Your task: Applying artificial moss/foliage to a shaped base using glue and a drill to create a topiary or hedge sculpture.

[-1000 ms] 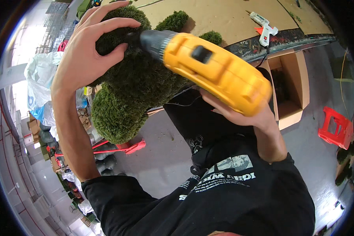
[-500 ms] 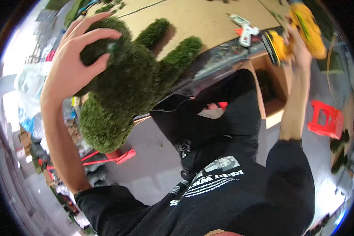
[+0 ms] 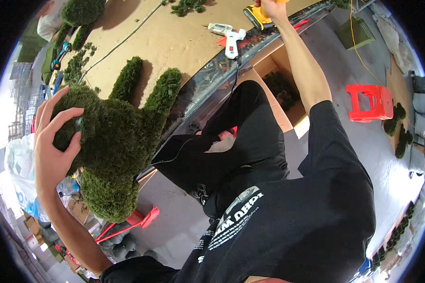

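A dark green topiary figure (image 3: 115, 137), covered in artificial grass, leans over the near edge of the table. It has rounded lumps and two long limbs stretched out on the tabletop. The fingers and thumb of my left hand (image 3: 52, 134) curl round its lump on the left. At the top edge, my right hand (image 3: 273, 8) grips a yellow cordless drill (image 3: 259, 18). The drill's upper part is cut off by the picture's edge, and its battery end shows beside the table edge. Left of the drill lies a white glue gun (image 3: 230, 40) with a red trigger.
On the tan tabletop (image 3: 160, 45) are green scraps, a cord, a blue-black power tool (image 3: 60, 55) and another topiary figure (image 3: 82, 12), with a person near it. An open cardboard box (image 3: 273, 108) stands by my legs. A red stool (image 3: 370, 103) is on the floor at right.
My view has shifted, so the table and figure appear lower and farther left. The drill in my right hand has gone partly out at the top edge. My left hand keeps its hold.
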`<state>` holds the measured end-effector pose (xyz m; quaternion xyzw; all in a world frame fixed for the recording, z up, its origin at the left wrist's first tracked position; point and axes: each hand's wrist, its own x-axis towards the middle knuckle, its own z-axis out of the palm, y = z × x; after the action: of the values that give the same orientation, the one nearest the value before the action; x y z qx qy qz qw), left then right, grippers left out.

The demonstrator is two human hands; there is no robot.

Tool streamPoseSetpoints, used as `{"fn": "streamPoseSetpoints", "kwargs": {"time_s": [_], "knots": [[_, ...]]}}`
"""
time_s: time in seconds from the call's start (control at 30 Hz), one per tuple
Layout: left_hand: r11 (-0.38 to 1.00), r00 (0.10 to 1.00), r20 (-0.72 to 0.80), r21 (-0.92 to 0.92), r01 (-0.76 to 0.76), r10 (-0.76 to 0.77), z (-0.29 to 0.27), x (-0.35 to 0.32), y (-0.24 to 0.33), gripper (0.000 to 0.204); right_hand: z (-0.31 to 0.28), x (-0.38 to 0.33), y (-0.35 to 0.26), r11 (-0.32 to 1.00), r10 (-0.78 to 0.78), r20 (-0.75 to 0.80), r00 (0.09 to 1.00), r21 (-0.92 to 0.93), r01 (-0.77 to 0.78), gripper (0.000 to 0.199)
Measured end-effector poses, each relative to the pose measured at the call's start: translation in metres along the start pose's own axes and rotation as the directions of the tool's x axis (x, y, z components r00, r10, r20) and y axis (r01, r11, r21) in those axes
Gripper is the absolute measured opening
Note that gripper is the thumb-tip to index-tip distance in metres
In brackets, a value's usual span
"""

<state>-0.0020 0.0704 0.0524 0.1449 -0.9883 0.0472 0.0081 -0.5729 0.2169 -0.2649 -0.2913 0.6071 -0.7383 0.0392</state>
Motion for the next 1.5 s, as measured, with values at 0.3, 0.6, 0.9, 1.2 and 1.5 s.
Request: {"fn": "streamPoseSetpoints", "kwargs": {"time_s": [0.3, 0.6, 0.9, 1.2, 1.5], "knots": [[1.0, 1.0, 0.002, 0.005, -0.008, 0.008, 0.005, 0.005, 0.001, 0.047, -0.014, -0.021, 0.0, 0.918, -0.397, -0.009, 0.918, -0.011, 0.397, 0.039], [0.999, 1.0, 0.027, 0.032, 0.003, -0.003, 0.002, -0.003, -0.004, 0.047, -0.003, -0.157, -0.077, 0.701, 0.13, -0.101, 0.986, -0.694, -0.164, 0.051], [0.997, 0.997, 0.043, 0.033, -0.064, 0.063, 0.004, -0.001, -0.009, 0.046, 0.063, -0.164, -0.044, 0.542, 0.441, 0.211, 0.872, -0.837, -0.071, 0.084], [0.993, 0.994, 0.008, 0.033, -0.111, 0.111, 0.0, 0.002, -0.005, 0.042, 0.074, -0.24, -0.115, 0.696, 0.362, 0.567, 0.74, 0.365, -0.619, 0.039], [0.991, 0.991, 0.029, 0.021, -0.129, 0.128, -0.003, 0.003, 0.002, 0.045, 0.167, -0.325, -0.222, 0.536, 0.064, 0.814, 0.577, 0.459, -0.708, 0.024]]}}
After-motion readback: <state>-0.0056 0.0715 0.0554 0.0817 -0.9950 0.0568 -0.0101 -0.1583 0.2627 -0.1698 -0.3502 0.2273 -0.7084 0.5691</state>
